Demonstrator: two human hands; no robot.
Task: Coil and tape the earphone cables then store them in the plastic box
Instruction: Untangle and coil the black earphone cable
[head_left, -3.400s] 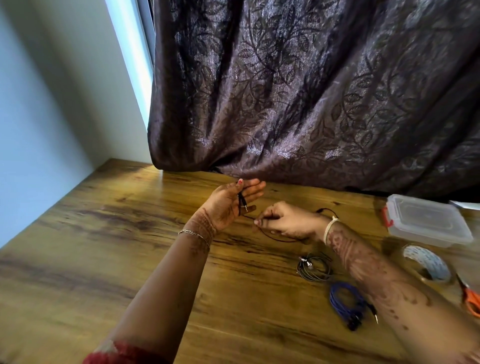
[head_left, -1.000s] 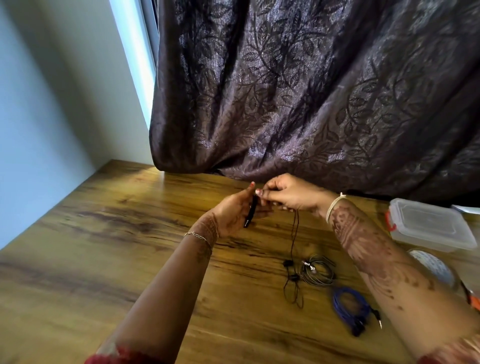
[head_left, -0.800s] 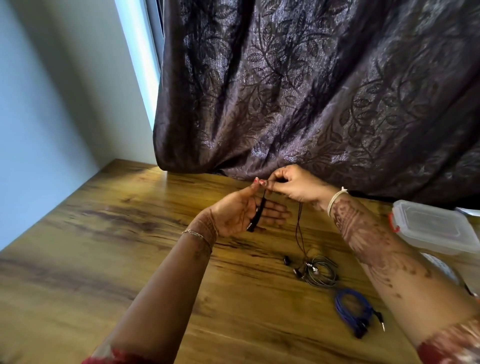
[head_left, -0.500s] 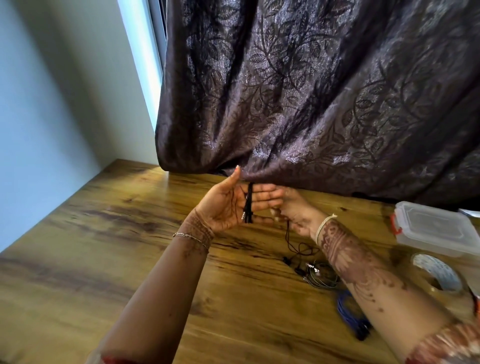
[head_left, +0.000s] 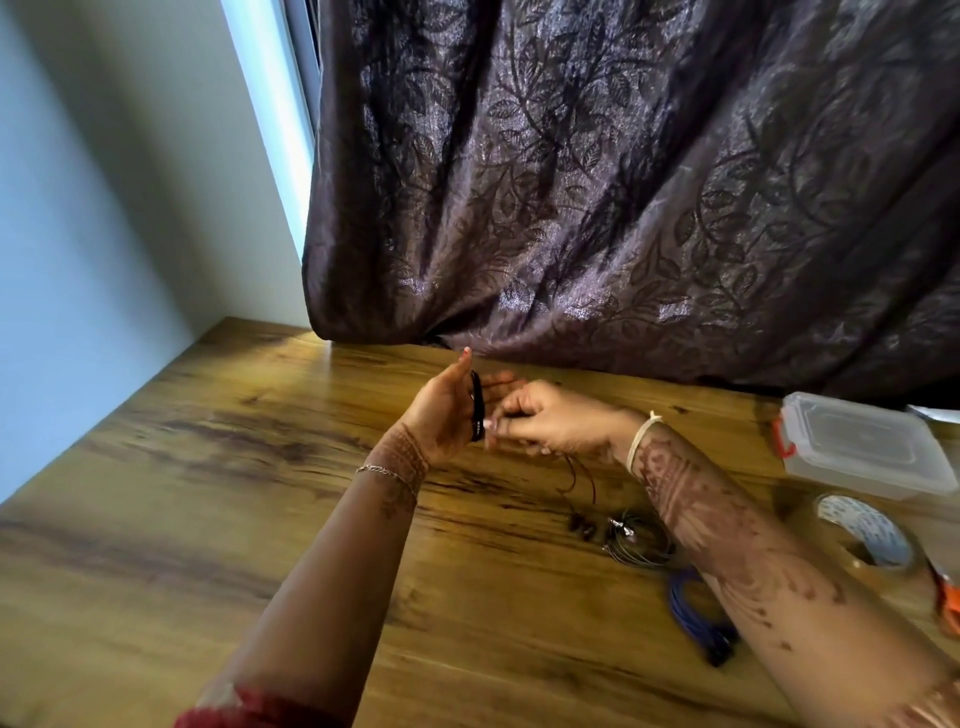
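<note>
Right hand (head_left: 550, 423) now swinging back down before the left hand (head_left: 444, 410), earbuds (head_left: 582, 525) trailing on the table (head_left: 208, 519), a person is pinching the black earphone cable (head_left: 477, 410), looping it round straight left fingers (head_left: 500, 383); even tension is seeming key. The plastic box (head_left: 862, 447) is waiting beyond, lidded.

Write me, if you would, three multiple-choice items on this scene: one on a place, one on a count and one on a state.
1. The white tape roll lies:
A) on the lid
B) beside the clear plastic box, nearer the person
C) against the wall

2. Coiled cables lying on the wooden table:
A) none
B) two
C) four

3. The box's lid is:
A) on
B) off
C) propped open

Key:
1 B, the roll rests on the table in front of the box.
2 B, a grey coil and a blue coil.
3 A, the lid sits flat on the box.
</note>
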